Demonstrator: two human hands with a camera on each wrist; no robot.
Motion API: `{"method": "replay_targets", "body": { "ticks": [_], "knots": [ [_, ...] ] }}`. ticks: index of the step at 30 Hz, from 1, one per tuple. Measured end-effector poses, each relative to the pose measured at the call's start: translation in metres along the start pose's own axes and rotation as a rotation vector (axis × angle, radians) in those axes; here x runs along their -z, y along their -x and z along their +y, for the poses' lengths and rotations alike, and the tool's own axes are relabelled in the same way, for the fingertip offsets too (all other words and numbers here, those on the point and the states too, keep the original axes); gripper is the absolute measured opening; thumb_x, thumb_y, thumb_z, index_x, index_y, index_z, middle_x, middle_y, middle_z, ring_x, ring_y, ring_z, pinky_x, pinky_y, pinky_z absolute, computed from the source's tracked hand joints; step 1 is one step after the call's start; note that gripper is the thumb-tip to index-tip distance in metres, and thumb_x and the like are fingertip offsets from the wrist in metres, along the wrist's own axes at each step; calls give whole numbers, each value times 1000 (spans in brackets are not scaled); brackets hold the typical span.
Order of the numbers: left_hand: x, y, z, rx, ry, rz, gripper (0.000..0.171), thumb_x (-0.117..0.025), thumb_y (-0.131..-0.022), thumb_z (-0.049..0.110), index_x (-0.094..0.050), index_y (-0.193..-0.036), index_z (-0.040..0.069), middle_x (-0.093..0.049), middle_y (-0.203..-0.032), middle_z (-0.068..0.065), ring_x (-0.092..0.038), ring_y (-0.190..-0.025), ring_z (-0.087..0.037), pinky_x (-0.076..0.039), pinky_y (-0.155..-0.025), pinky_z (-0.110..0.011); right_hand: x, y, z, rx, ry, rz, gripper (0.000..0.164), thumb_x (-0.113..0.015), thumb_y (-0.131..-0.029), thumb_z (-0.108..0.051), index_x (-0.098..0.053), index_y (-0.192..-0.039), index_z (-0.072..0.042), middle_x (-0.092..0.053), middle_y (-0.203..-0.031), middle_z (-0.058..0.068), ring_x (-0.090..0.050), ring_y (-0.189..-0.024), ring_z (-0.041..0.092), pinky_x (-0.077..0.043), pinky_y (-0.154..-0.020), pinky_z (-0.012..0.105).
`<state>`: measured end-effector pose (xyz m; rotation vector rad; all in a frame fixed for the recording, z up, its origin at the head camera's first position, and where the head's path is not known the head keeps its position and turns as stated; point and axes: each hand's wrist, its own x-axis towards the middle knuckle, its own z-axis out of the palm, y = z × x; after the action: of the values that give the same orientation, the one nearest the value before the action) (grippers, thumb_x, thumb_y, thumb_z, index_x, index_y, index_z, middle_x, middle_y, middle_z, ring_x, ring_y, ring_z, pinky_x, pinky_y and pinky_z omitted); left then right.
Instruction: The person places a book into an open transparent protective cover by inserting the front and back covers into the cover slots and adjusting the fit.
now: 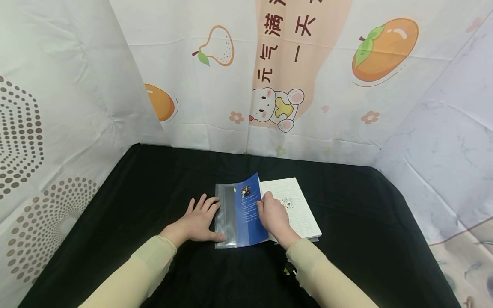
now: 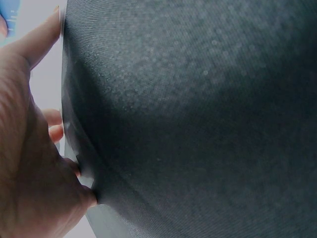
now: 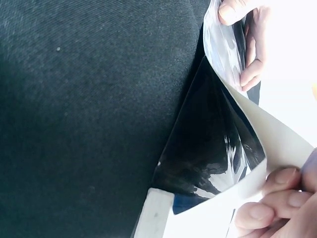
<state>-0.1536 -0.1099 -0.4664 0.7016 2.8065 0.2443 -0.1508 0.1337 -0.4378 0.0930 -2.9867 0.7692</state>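
An opened book (image 1: 298, 211) lies on the black cloth, its white printed pages on the right. Its blue cover flap (image 1: 248, 214) is raised, and my right hand (image 1: 274, 214) pinches the flap's right edge, thumb on the blue face. Left of the flap extends a clear plastic book cover (image 1: 227, 214). My left hand (image 1: 198, 220) lies spread at the plastic's left edge, thumb on its lower corner. In the right wrist view, the flap (image 3: 282, 134) bows upward from the curled right fingers (image 3: 257, 213), with the plastic (image 3: 223, 44) beyond it under the left thumb.
Black cloth (image 1: 165, 179) covers the table. A small dark object with yellow marks (image 1: 289, 268) sits near the right sleeve. White printed curtains (image 1: 173, 55) hang behind and at both sides of the table.
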Motion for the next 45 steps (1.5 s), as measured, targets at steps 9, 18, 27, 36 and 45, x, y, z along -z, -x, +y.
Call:
{"method": "replay_targets", "body": {
  "ticks": [9, 18, 27, 36, 45],
  "knots": [
    [0, 0, 1, 16, -19, -18, 107, -60, -72, 78, -29, -149, 12, -19, -157, -9, -7, -142, -43, -12, -109, -68, -1, 0, -1, -6, 4, -2, 18, -56, -98, -17, -47, -86, -7, -54, -63, 5, -53, -53, 18, -44, -47, 36],
    [0, 0, 0, 15, -24, -17, 108, -59, -72, 79, -28, -150, 12, -18, -157, -8, -6, -142, -43, -12, -109, -67, -2, 0, -2, 1, -6, 0, 18, -56, -98, -17, -47, -86, -7, -53, -63, 5, -52, -52, 18, -44, -47, 35],
    [-2, -1, -1, 15, -27, -13, 107, -59, -72, 79, -29, -150, 12, -18, -157, -8, -6, -142, -42, -13, -109, -67, -5, 0, -1, 6, -8, 5, 18, -57, -98, -16, -47, -86, -7, -54, -63, 5, -53, -53, 17, -45, -47, 35],
    [-2, -1, -1, 21, -35, -10, 107, -59, -71, 79, -29, -149, 13, -19, -157, -8, -7, -142, -42, -13, -109, -67, -7, 0, -2, -9, -18, -10, 18, -56, -98, -16, -46, -86, -8, -52, -62, 4, -51, -52, 16, -44, -46, 33],
    [-1, -1, -1, 22, -36, -9, 107, -59, -71, 79, -29, -149, 13, -19, -157, -8, -7, -142, -42, -13, -109, -67, -7, -1, -2, -17, -18, -18, 17, -56, -98, -17, -47, -87, -8, -52, -64, 4, -52, -53, 16, -45, -47, 33]
  ]
}}
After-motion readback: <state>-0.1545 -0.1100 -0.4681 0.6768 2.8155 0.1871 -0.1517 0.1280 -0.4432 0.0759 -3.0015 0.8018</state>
